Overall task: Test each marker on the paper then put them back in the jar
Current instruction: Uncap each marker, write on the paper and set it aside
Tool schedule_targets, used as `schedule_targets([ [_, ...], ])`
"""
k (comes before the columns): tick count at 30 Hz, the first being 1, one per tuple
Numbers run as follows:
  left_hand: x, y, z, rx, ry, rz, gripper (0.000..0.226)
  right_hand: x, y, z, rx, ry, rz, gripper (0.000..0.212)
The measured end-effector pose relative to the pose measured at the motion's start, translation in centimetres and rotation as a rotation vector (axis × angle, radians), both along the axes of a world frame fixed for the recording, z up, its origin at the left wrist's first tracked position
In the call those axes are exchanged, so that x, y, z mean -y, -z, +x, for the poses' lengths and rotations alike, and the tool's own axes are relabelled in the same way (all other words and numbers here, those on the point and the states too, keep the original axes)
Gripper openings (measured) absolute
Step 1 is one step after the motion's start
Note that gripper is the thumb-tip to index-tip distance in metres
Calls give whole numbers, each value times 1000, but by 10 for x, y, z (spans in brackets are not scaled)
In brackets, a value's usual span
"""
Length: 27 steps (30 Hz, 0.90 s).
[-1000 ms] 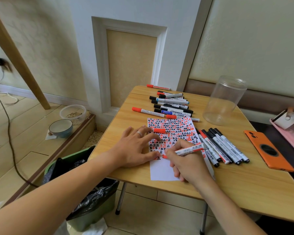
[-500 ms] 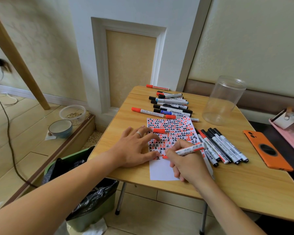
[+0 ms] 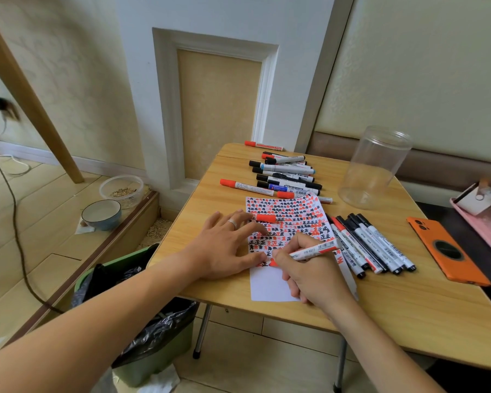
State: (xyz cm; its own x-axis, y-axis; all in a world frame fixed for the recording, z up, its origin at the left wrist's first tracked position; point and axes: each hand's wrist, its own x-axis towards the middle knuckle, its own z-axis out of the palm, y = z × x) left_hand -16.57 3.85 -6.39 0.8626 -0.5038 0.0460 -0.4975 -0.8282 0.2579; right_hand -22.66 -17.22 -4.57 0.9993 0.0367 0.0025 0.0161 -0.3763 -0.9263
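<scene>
A person leans over a small wooden worktop point(image 3: 408, 316), the right hand point(image 3: 313, 275) curled round a red marker point(image 3: 309, 252) with its tip pressed to a sheet of paper point(image 3: 278, 287) already crowded with rows of red and black marks. The left hand point(image 3: 224, 245), a ring on one finger, lies flat with fingers spread, pinning the paper's edge at 9 o'clock from the pen tip. A loose red cap point(image 3: 265, 218) rests on the paper just beyond the left fingertips, at 12 o'clock from that hand. At 3 o'clock from the paper a row of capped markers point(image 3: 372, 245), mostly black with one red among them, lies side by side, touching the sheet's edge. At 12 o'clock from the paper a second batch of markers point(image 3: 284, 174) is spread across the far end of the worktop, with a single red one point(image 3: 262, 145) nearest the wall. The clear jar point(image 3: 373, 165) stands empty at 2 o'clock from the paper, well apart from both hands. An orange phone point(image 3: 448, 251) lies face down near the worktop's right edge, at 3 o'clock from the row of markers. On the floor at 9 o'clock sit a bowl point(image 3: 101, 215) and a clear tub point(image 3: 121, 188), and a green bin point(image 3: 142, 336) lined with a black bag stands beneath the worktop's near left corner.
</scene>
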Motion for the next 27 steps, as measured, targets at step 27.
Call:
schedule_targets([
  [27,-1,-5,1,-49,-12,-66,53,6,-8,9,-131,-13,100,20],
])
